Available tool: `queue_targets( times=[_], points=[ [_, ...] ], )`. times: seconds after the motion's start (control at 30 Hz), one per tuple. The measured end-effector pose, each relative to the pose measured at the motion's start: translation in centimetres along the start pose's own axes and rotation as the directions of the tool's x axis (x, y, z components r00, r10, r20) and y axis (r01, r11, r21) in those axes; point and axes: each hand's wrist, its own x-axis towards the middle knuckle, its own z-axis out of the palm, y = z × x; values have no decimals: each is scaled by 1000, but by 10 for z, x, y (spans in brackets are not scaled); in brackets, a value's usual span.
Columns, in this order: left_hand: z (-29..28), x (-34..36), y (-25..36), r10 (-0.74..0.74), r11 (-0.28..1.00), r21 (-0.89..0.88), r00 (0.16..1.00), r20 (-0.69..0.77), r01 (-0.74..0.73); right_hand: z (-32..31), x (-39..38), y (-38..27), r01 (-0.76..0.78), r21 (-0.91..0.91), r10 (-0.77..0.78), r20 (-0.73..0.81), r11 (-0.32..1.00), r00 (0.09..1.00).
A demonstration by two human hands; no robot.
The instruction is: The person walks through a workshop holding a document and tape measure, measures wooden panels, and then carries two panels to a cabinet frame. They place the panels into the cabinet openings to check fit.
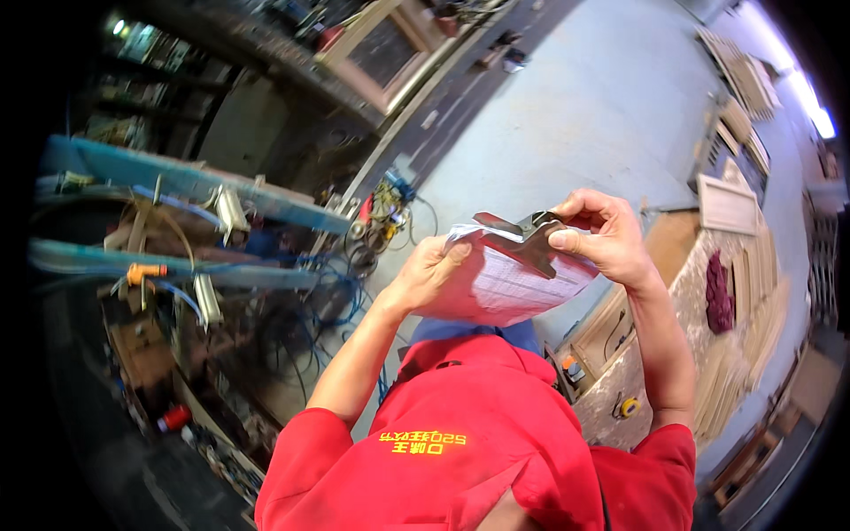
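Note:
In the head view I hold a stack of printed sheets point(509, 288) under a dark metal clip point(522, 234) in front of my red top. My left hand point(429, 274) grips the sheets at their left edge, thumb on top. My right hand point(593, 234) is closed on the clip at the right, its thumb and finger at the clip's upper end. The sheets lie tilted between my two hands; what backs them is hard to make out.
At left are blue beams point(266, 199) with pneumatic fittings and tangled hoses point(345, 292). A wooden frame point(372, 49) is at the top. At right, a worktop point(646, 372) holds wooden panels point(744, 345), a maroon cloth point(719, 296) and a yellow tape measure point(629, 407).

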Motion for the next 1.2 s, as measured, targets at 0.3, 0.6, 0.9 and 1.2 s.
queue_targets(
  times=[0.3,0.6,0.9,1.2],
  points=[
    [-14,-83,-21,63,989,147,931,-360,-10,71,57,19,-66,-257,150,320,964,935],
    [-105,-162,-65,53,992,-53,764,-643,-113,226,121,65,152,-443,86,473,884,877],
    [-308,-183,-219,-120,981,-9,576,-808,192,396,300,177,664,-637,-286,601,393,746],
    [-431,-146,-293,-108,873,-350,565,-818,-339,338,240,283,282,-836,112,374,471,921]
  ],
)
